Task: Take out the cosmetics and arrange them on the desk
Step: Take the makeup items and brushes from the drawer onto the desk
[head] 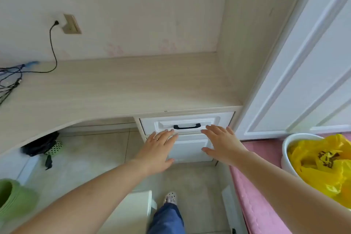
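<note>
Left hand point(158, 146) and right hand point(221, 142), both flat with fingers straight (grasping nothing), flank the drawer point(187, 122) handle point(187, 126) at frame centre.

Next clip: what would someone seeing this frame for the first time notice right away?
Two bare hands, the left hand and the right hand, reach open-fingered toward the white top drawer with its black handle, under the right end of the pale desk. At the right edge, a bright yellow plastic bag fills a white bin. Dark cables trail over the desk's left end from a wall socket.
</note>
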{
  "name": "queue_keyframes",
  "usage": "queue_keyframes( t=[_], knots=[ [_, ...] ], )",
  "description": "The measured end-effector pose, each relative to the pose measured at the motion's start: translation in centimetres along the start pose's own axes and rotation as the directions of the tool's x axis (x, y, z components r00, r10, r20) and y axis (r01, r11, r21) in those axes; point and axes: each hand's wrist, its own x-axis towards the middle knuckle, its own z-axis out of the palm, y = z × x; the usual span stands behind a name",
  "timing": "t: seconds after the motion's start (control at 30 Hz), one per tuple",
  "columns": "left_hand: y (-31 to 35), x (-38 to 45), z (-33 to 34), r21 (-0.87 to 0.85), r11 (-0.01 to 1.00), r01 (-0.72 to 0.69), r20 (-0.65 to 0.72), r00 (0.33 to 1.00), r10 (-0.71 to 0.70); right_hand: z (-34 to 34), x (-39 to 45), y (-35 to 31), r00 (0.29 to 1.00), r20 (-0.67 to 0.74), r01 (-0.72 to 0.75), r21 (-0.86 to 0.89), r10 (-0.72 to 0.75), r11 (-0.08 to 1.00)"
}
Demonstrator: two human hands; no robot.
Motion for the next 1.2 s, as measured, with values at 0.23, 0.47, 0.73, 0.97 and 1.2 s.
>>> queue_keyframes(
  t=[0.23,0.47,0.73,0.97,1.2],
  knots=[
    [-7.3,11.3,3.0,-0.132,0.988,-0.081,0.198,0.974,0.106,4.0,12.1,1.4,0.986,0.122,-0.127,0.089,0.116,0.988],
    [-9.8,17.0,8.5,-0.215,0.961,-0.172,0.168,0.963,0.21,10.1,17.3,2.8,0.981,0.138,-0.155,0.139,0.136,0.978],
    [-10.4,19.0,16.2,-0.095,0.946,-0.31,-0.108,0.948,0.3,17.6,19.9,3.2,0.939,-0.326,-0.049,0.175,0.105,0.983],
    [-10.5,19.0,20.3,-0.129,0.936,-0.326,-0.336,0.903,0.268,21.4,19.5,1.3,0.768,-0.601,-0.083,0.25,0.222,0.965],
    [-9.6,16.6,21.1,-0.115,0.9,-0.421,-0.377,0.857,0.352,22.3,16.2,-0.1,0.755,-0.602,-0.19,0.18,0.261,0.965]
  ],
)
